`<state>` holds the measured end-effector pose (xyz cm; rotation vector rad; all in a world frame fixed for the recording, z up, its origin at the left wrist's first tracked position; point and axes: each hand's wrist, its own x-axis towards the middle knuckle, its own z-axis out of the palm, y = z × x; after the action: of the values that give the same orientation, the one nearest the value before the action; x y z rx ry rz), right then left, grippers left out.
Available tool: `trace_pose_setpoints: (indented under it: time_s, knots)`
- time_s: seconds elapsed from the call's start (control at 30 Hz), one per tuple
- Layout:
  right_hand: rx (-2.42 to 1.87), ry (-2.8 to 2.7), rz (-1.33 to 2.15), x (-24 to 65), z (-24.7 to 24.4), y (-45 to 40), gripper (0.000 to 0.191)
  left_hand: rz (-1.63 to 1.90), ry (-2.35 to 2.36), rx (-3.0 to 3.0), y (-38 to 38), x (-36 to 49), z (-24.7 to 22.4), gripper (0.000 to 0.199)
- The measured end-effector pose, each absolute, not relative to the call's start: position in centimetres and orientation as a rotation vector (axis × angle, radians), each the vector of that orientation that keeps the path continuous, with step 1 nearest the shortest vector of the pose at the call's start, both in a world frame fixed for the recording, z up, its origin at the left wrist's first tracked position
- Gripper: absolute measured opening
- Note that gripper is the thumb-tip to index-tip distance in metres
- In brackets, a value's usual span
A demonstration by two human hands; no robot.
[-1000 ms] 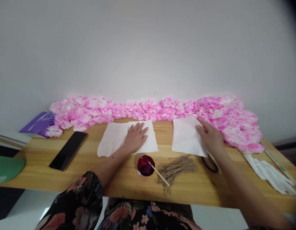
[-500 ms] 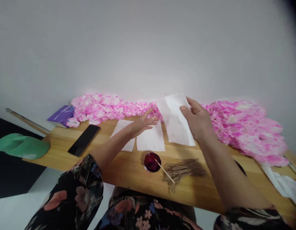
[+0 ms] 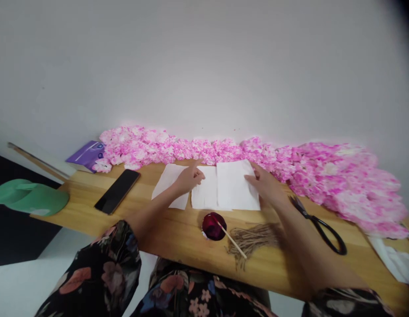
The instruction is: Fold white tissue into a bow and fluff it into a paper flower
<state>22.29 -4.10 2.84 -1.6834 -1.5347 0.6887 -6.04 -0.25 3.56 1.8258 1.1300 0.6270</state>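
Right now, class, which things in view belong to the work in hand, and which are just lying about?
Likely part of the work:
white sheets, right hand at one's edge, left hand at the others
dish of dark red liquid, with a stick
brown strands, close by
perhaps pink-and-white flowers
perhaps scissors

Apparently just lying about:
phone
purple packet
green object

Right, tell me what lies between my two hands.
In the head view: a white sheet, its right part overlapped by a second sheet at your right hand.
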Motion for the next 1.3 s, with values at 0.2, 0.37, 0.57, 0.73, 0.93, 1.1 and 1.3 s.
trace_pose_setpoints:
  time_s: [0.2, 0.37, 0.57, 0.73, 0.93, 1.1, 1.3]
  knots:
    - [-1.885, -1.420, 0.549, 26.8, 1.0, -5.7, 0.057, 0.207, 0.999, 2.635, -2.6, -6.8, 3.0, 0.028]
    - [-1.910, -1.429, 0.577, 27.7, 0.7, -5.8, 0.061, 0.211, 1.031, 2.661, -2.8, -8.2, 2.7, 0.025]
    - [-1.754, -1.473, 0.544, 25.9, 6.0, -5.9, 0.059, 0.374, 1.059, 2.402, -1.5, -7.0, 4.6, 0.034]
    - [-1.503, -1.459, 0.676, 20.7, 11.0, -5.6, 0.059, 0.511, 0.857, 1.784, 0.0, -2.3, 5.4, 0.058]
    - [-1.416, -1.313, 0.775, 17.8, 12.4, -5.4, 0.055, 0.571, 0.497, 1.142, 0.0, -1.3, 5.7, 0.063]
    - [-1.379, -1.249, 0.967, 17.3, 8.9, -5.0, 0.054, 0.775, 0.659, 1.299, 0.7, -5.6, 6.9, 0.070]
    - [-1.579, -1.577, 1.022, 15.8, 2.4, -4.8, 0.054, 0.596, 1.109, 1.540, 0.8, -8.9, 3.6, 0.084]
